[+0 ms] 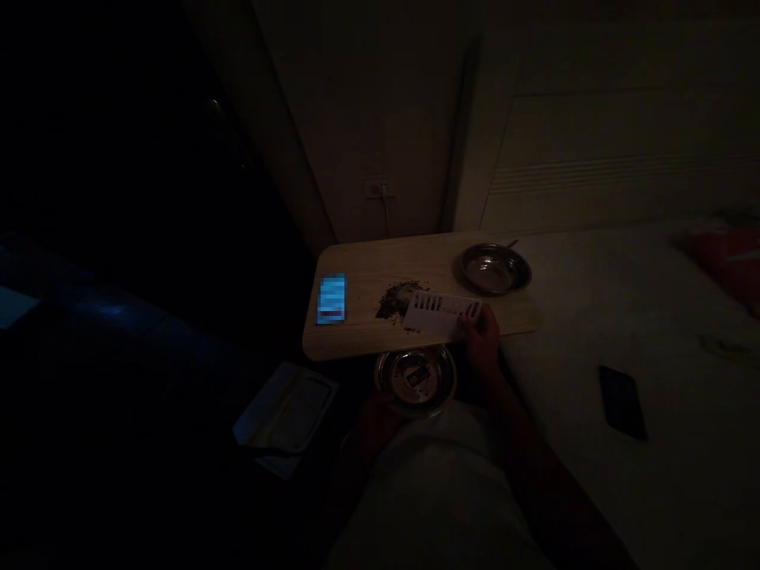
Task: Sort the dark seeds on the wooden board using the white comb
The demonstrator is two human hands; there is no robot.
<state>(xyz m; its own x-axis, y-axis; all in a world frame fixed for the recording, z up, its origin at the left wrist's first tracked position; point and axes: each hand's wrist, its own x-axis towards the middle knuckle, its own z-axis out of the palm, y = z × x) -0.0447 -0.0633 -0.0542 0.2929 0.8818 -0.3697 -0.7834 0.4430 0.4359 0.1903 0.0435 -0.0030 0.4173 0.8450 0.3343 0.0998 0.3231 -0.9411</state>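
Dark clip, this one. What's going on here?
In dim light, a person's right hand holds a white slotted plate at a heap of dark bits on a wooden table. The left hand is at the near metal bowl, by the table's edge; its grip is unclear. A far metal bowl and a lit screen are on the table.

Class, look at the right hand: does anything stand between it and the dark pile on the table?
Yes, the white card. The right hand grips one end; the other overlaps the pile at its near right edge in this view. Nothing else visible stands between.
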